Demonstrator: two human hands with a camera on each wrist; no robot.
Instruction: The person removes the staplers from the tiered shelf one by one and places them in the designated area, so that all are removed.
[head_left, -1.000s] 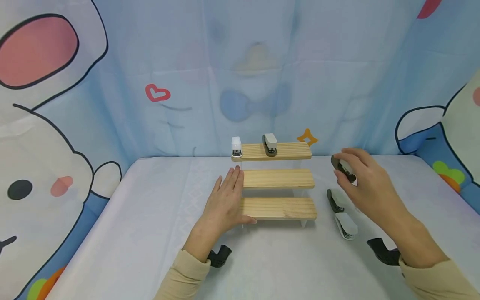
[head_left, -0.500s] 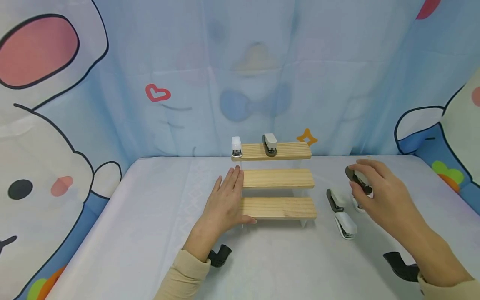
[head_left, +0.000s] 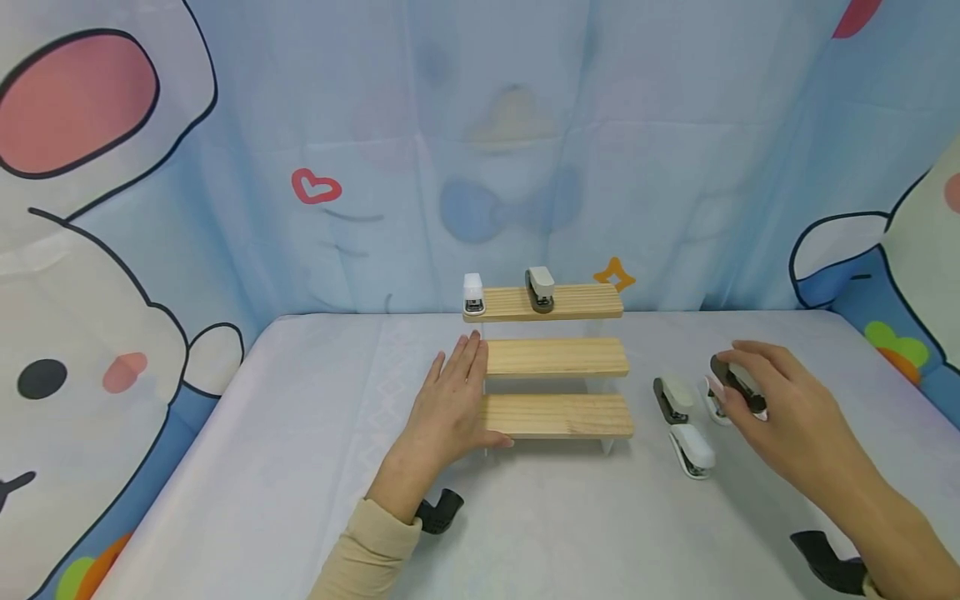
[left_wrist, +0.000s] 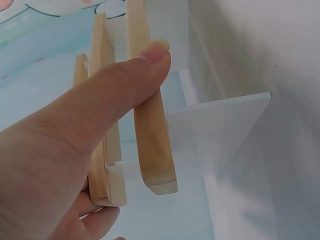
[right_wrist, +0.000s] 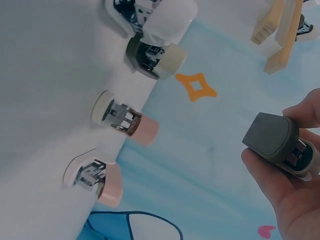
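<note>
Spotter: Start at the near edge. What do you see?

Operator: Low in my head view, a beige sleeve (head_left: 367, 546) and a curved black wrist mount (head_left: 440, 511) sit over the white cloth-covered table (head_left: 570, 525).

Spotter: And your hands?

Operator: My left hand (head_left: 447, 404), just left of centre, lies along the left end of a three-tier rack of pale wooden boards (head_left: 558, 417) with translucent side supports. Its fingers are straight against that end, the thumb over the bottom board's front edge. My right hand (head_left: 783, 417), right of centre, pinches a dark grey stapler with an off-white top (head_left: 738, 385) between thumb and fingers. I can't tell whether it clears the cloth.

Spotter: What's around it?

Operator: Just left of it, an all-white stapler (head_left: 693, 450) touches or nearly touches a grey stapler with a cream top (head_left: 675, 398). My right wrist view adds two pink-topped staplers (right_wrist: 145, 130), left of centre and lower left.

Spotter: Farther back?

Operator: On the top board, upper centre, a small white stapler (head_left: 473, 293) stands at the left end, and a grey-and-white stapler (head_left: 540, 289) near the middle. Behind hangs a blue cartoon-print curtain (head_left: 420, 100).
</note>
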